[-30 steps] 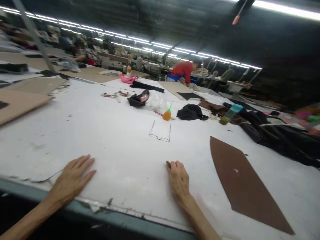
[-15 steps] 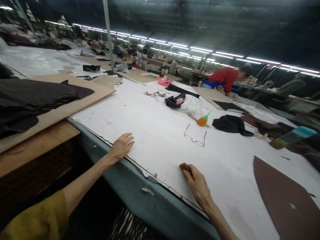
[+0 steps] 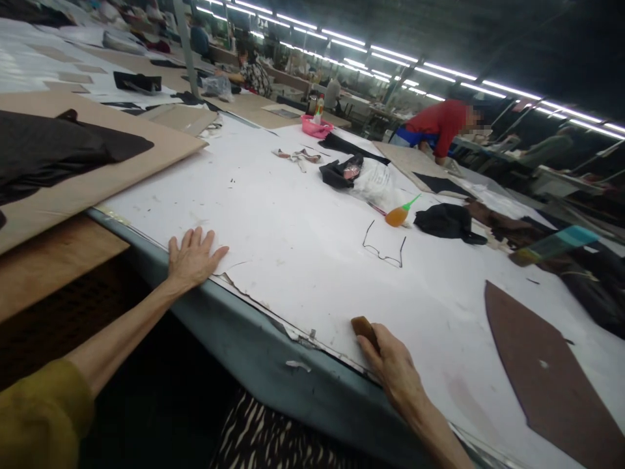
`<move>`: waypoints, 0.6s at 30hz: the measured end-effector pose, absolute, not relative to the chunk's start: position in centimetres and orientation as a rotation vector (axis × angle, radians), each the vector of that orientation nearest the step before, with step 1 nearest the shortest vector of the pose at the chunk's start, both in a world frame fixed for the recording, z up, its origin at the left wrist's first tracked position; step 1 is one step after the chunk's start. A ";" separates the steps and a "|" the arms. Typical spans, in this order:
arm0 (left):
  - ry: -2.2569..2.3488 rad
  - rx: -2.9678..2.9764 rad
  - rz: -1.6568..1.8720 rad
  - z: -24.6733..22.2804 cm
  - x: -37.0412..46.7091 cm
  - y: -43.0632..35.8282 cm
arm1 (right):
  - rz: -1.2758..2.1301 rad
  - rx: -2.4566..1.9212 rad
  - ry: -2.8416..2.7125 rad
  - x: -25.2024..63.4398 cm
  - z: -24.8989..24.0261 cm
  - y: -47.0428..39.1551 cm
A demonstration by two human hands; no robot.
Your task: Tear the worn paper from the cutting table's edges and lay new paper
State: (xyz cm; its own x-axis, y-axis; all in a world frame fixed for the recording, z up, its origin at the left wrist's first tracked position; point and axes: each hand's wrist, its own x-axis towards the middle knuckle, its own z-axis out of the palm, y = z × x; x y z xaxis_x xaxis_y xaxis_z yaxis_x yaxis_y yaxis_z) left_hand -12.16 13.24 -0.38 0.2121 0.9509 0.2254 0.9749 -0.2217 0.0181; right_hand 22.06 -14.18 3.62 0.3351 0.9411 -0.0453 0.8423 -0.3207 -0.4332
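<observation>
"At the near edge of the white sheet (image 3: 293, 280) spread over the counter (image 3: 205, 319), what is the state of each hand?"

"Left hand (image 3: 193, 260): palm down on the sheet, just inside its near edge, fingers spread, no object visible in it. Right hand (image 3: 390, 355): closed around a small brown block (image 3: 364, 329), whose far end projects beyond the thumb. Contact between block and sheet cannot be confirmed from this angle."

"Specify the block's position relative to the other items."

"It is near the front edge of the sheet. The eyeglasses (image 3: 382, 257) lie beyond it, well apart. The brown panel (image 3: 547, 371) lies to its right, also apart. The bottle (image 3: 395, 217) with a green spout is beyond the eyeglasses."

"Which conditions are met?"

"Sheet: laid out across the counter and, by appearance, mostly flat. Block: in the grip."

"Which are outstanding?"

"By judgement, two points are unsettled. First, the sheet's front edge is ragged between the hands, and small specks lie on its surface. Second, the brown panel is touched by neither hand. Degree of completion cannot be established: no trace clearly left by the block can be made out on the sheet."
</observation>
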 end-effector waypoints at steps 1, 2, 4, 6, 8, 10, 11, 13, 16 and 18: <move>-1.863 -2.334 -0.282 -0.3 -12.1 13.2 | 0.355 -2.292 -1.589 22.0 3.5 -14.2; -1.859 -2.325 -0.285 -0.3 -12.1 13.2 | 0.292 -2.301 -1.582 21.9 3.3 -14.1; -1.874 -2.310 -0.294 -0.2 -12.1 13.2 | 0.192 -2.281 -1.563 21.0 2.8 -13.5; -1.892 -2.301 -0.289 -0.1 -12.0 13.0 | 0.123 -2.227 -1.590 19.4 2.2 -12.2; -1.901 -2.301 -0.265 0.1 -11.9 12.8 | 0.091 -2.125 -1.691 17.2 2.0 -10.3; -1.917 -2.304 -0.245 0.3 -11.7 12.7 | 0.092 -1.984 -1.845 14.4 2.1 -7.9; -1.923 -2.305 -0.244 0.4 -11.7 12.6 | 0.099 -1.919 -1.922 12.8 2.2 -6.6; -1.925 -2.307 -0.256 0.7 -11.6 12.5 | 0.099 -1.841 -2.072 10.0 2.8 -4.1; -1.920 -2.314 -0.264 1.0 -11.7 12.4 | 0.030 -1.846 -2.277 8.2 3.4 -0.9; -1.925 -2.319 -0.270 1.1 -11.7 12.3 | -0.035 -1.871 -2.337 9.6 3.5 1.1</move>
State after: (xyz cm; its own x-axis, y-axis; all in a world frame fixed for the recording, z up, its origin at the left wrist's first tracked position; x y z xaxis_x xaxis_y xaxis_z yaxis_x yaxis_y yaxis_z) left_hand -11.70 12.35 1.10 0.1777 0.9615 0.2098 0.9821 -0.1869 0.0249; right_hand 9.64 1.07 3.54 -0.2124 0.9686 0.1293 0.9720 0.2230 -0.0741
